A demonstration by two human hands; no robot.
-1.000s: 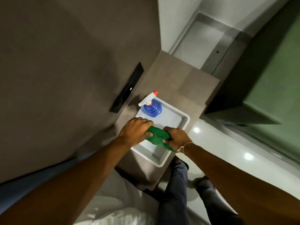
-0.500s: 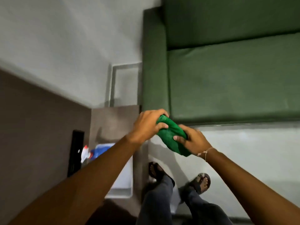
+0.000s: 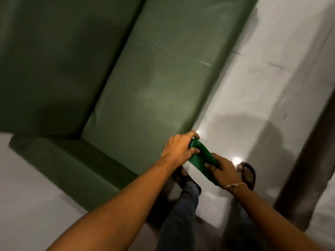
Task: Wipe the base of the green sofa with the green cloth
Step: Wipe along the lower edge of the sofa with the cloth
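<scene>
The green sofa (image 3: 154, 91) fills the upper left, its seat cushions running diagonally and one armrest (image 3: 68, 165) at the lower left. A bright green cloth (image 3: 202, 159) is bunched between both hands in the air, just off the seat's front edge. My left hand (image 3: 178, 148) grips its upper end. My right hand (image 3: 223, 172), with a thread band at the wrist, grips its lower end. The sofa's base below the seat front is hidden from this angle.
Glossy white floor (image 3: 244, 109) lies to the right of the sofa, with light reflections. My legs and a sandalled foot (image 3: 247, 172) stand beside the sofa. A dark vertical panel (image 3: 306, 156) rises at the right edge.
The view has swung from the side table and tray to the sofa. Both hands lifted the green cloth off the tray and carried it over to the sofa's seat edge.
</scene>
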